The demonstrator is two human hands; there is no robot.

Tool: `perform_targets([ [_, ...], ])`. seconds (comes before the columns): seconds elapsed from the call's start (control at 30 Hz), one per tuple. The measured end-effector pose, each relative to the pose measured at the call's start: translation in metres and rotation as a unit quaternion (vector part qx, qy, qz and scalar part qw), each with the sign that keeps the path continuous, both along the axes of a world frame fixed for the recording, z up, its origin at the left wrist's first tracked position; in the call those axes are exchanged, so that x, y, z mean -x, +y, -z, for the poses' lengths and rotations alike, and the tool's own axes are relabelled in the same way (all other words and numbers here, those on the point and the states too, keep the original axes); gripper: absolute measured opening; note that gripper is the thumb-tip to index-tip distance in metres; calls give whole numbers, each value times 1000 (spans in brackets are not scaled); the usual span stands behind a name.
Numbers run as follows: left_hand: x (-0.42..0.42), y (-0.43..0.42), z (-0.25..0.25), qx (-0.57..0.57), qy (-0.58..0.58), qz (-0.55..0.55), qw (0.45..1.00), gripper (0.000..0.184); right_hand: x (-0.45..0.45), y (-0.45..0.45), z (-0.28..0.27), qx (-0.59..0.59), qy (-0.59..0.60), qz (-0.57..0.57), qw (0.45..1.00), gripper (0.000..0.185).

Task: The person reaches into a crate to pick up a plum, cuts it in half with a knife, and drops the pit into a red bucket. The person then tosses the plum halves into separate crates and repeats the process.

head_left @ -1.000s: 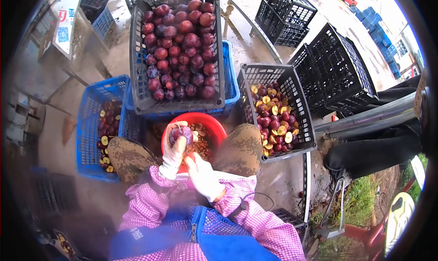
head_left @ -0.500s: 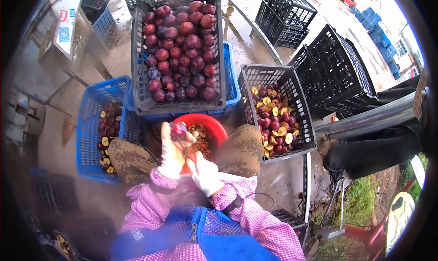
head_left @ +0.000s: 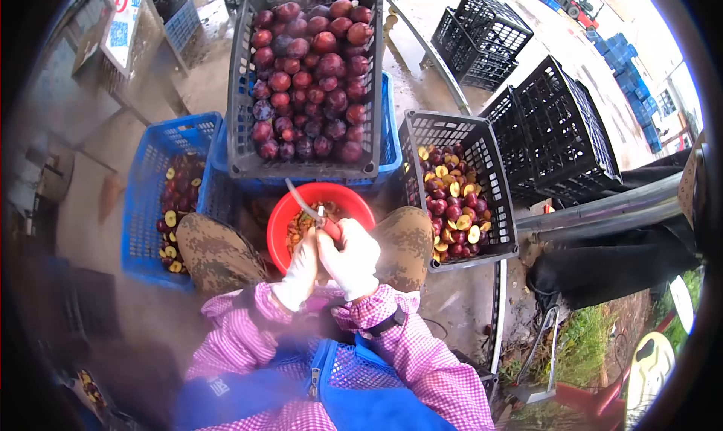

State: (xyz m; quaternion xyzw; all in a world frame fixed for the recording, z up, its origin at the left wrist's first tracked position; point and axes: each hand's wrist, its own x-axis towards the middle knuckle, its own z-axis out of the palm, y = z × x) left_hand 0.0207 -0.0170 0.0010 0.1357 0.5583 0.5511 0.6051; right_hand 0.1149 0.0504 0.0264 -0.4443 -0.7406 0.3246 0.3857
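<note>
My right hand (head_left: 354, 259), in a white glove, grips the red handle of a curved knife (head_left: 301, 200); its thin blade points up and away over the red basin (head_left: 276, 231). Close against it, my left hand (head_left: 301, 271), also gloved, has its fingers closed. Whatever lies between those fingers is hidden by the hands. Small orange-brown pieces (head_left: 295, 231) lie in the basin between my knees. Beyond it, a black crate (head_left: 239, 122) full of whole dark-red plums (head_left: 305, 85) rests on a blue crate (head_left: 389, 130).
Halved plums (head_left: 456, 209) fill part of a black crate (head_left: 502, 182) at my right. A blue crate (head_left: 139, 205) at my left holds more cut plums (head_left: 177, 197). Stacked black crates (head_left: 553, 130) stand farther right, near a metal rail (head_left: 610, 213) and a dark-clothed leg (head_left: 610, 269).
The plum that showed raised in my left hand is out of sight. Both hands have come together lower down, and the knife's blade now shows above the basin.
</note>
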Motion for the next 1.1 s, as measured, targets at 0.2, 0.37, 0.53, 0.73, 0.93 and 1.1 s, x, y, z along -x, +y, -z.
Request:
perform_targets([
  [0.2,5,-3,5,138,-208,19,968,43,-10,6,3,-74,2,-150,986,23],
  [0.37,11,-33,30,127,-484,139,854,52,-21,7,-3,-162,-45,-327,930,21],
  [0.53,23,4,-5,90,-345,139,924,62,-12,26,30,378,332,-121,856,16],
  [0.73,21,4,2,81,-306,46,947,57,-22,29,43,633,439,63,634,29],
  [0.93,31,-10,68,-56,-380,-108,917,46,41,33,-3,184,310,-90,928,30],
  [1.1,46,32,75,-59,-146,-98,983,46,68,-6,-106,256,324,-199,889,27],
])
